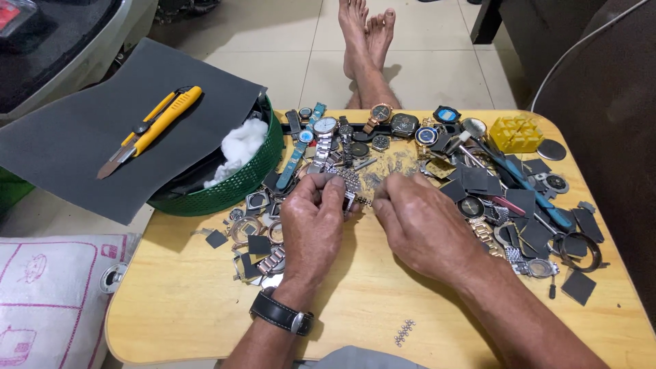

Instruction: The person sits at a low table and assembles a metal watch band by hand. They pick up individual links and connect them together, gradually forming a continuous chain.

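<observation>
My left hand (313,225) and my right hand (418,222) meet over the middle of a small wooden table (191,307). Between their fingertips they pinch a silver metal watch bracelet (350,183). The left fingers grip its near end. The right fingers close on the end next to them; a tool in that hand cannot be made out. A black watch sits on my left wrist (281,313). Loose watches (325,130), cases and straps lie just beyond the hands.
A green basket (236,184) with white cotton stands at the table's left, under a grey sheet carrying a yellow utility knife (154,128). Dark square pads, a blue-handled tool (540,198) and a yellow holder (516,133) crowd the right. Loose links (404,332) lie near me. Bare feet (365,34) rest beyond.
</observation>
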